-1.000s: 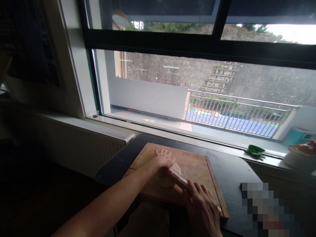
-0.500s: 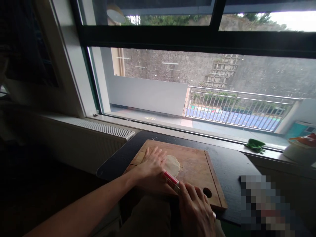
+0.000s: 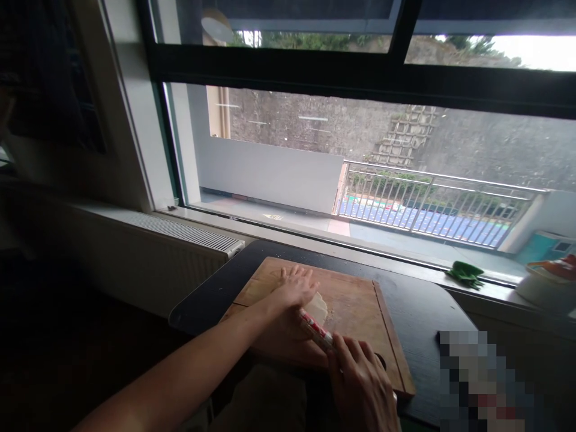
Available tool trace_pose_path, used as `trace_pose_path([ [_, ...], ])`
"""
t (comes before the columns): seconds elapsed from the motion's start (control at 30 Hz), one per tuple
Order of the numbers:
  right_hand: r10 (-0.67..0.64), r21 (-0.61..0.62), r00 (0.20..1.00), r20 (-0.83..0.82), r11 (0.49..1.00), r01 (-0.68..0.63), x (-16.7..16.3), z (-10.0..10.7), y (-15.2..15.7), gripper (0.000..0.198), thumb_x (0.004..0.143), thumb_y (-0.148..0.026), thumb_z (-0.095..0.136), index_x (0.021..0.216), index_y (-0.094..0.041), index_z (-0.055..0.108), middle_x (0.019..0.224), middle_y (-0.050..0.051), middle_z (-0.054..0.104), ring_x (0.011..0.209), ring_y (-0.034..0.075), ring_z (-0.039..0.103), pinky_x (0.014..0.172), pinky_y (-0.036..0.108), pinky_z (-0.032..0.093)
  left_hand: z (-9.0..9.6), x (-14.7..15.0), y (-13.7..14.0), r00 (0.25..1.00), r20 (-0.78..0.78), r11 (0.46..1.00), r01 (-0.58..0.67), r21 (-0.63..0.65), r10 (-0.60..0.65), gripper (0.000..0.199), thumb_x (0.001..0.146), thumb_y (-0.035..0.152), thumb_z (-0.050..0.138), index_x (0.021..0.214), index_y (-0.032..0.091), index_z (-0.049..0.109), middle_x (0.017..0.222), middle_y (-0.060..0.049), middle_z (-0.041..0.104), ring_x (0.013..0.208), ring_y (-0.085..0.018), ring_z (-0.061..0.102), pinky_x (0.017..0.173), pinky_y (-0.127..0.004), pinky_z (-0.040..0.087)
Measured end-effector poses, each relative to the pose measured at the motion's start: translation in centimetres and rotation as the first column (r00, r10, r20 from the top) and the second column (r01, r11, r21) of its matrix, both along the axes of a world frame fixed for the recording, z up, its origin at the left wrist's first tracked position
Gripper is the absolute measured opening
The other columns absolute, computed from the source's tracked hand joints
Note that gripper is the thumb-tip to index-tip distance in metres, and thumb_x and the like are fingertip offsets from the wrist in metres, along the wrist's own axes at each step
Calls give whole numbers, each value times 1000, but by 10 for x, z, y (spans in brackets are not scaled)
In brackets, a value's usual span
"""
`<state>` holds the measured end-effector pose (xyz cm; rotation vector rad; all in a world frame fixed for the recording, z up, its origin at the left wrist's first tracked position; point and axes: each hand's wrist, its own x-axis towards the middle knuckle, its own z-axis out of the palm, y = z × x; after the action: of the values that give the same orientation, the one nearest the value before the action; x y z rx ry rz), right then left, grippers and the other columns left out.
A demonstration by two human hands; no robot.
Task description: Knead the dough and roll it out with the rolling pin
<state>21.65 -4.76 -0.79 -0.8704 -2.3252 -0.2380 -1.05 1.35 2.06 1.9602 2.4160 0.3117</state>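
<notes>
A pale, flattened piece of dough (image 3: 320, 308) lies on a wooden cutting board (image 3: 351, 297), partly covered by my left hand (image 3: 300, 288). That hand rests over the dough, its fingers spread and stretched out. My right hand (image 3: 363, 375) is closed round the near end of a slim red-and-white printed rod (image 3: 316, 330). The rod slants across the near edge of the dough. Its far end reaches the heel of my left hand, and whether it continues underneath is hidden. Crumbs dot the board beside the dough.
Beneath the board is a dark table (image 3: 416, 306), set against a window sill (image 3: 405, 271). Green leaves (image 3: 465, 273) and a pale container (image 3: 546, 291) stand on the sill at right. A white radiator (image 3: 198, 246) is on the left, and a blurred-out patch (image 3: 477, 378) hides something at lower right.
My left hand has slid right and slightly away, covering more of the dough. The rod shows a different side of its print. My right hand has shifted slightly right.
</notes>
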Motion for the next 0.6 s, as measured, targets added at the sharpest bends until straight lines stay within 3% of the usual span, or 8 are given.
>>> trace_pose_path([
  [0.1,9,-3,1000,16,1000,-9,1,-5,-10,34,91,-23,38,121,-29,50,105,4,62,90,20,56,75,31,42,-2,-1,-21,998,-17,998,-62,28,62,56,88,50,29,136,23,38,144,-9,36,135,-32,20,105,-59,12],
  [0.2,22,11,1000,-1,1000,-22,2,-9,-20,37,89,-20,40,124,-30,50,111,4,60,95,22,54,79,33,41,4,2,-51,998,-42,999,-47,19,48,53,88,46,30,136,23,39,145,-9,34,135,-32,20,106,-58,12],
  [0.33,33,42,998,-57,999,-31,1,-8,-25,34,88,-21,42,120,-29,52,106,3,61,93,21,55,78,33,39,13,5,-75,997,-61,999,-39,-28,37,53,89,47,26,133,23,43,142,-10,38,134,-31,23,105,-58,11],
  [0.47,29,-24,999,-39,999,-30,0,-2,-18,29,89,-26,43,117,-28,53,101,3,62,89,20,54,77,32,38,8,2,-60,997,-43,998,-64,-7,64,57,88,53,24,132,22,43,140,-10,40,131,-32,27,104,-58,13],
  [0.6,10,-71,1000,-21,997,-12,0,1,-6,24,91,-31,44,112,-26,55,94,2,62,87,18,54,75,30,37,0,-1,-24,993,-40,982,-101,161,109,51,88,54,25,118,24,54,125,-9,55,121,-28,40,102,-52,21],
])
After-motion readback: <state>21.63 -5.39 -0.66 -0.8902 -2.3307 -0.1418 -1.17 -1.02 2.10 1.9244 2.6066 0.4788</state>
